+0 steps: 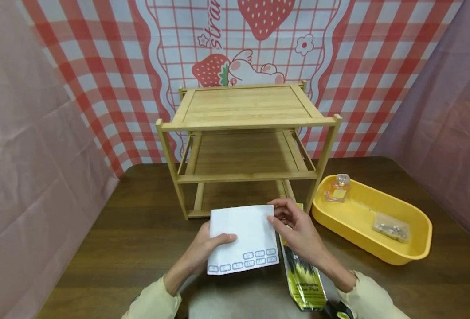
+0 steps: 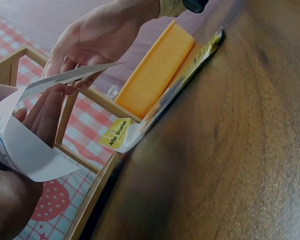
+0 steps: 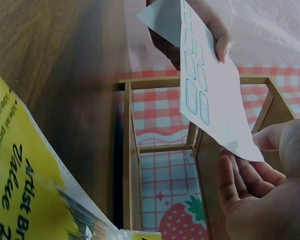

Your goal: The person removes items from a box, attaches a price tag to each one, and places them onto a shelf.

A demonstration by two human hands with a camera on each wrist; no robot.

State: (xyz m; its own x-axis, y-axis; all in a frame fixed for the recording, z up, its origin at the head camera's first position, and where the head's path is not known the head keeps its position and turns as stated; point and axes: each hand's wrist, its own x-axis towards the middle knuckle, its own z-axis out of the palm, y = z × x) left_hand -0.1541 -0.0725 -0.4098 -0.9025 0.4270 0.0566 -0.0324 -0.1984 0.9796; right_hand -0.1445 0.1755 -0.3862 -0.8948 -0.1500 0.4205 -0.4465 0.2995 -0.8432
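Observation:
A folded white sheet of paper, with small blue-outlined boxes printed along its lower edge, is held up in front of the wooden rack. My left hand grips its left side, the thumb lying across the front. In the left wrist view, fingers sit between two flaps of the paper. At the upper right edge my right hand pinches the sheet; the right wrist view shows thumb and fingers at a corner of the paper. Beneath the right forearm lies a yellow-and-black artist brush pack.
A three-tier wooden rack stands behind the hands on the dark wooden table. To the right, a yellow tub holds a perfume bottle and a small clear box. Checked cloth hangs behind.

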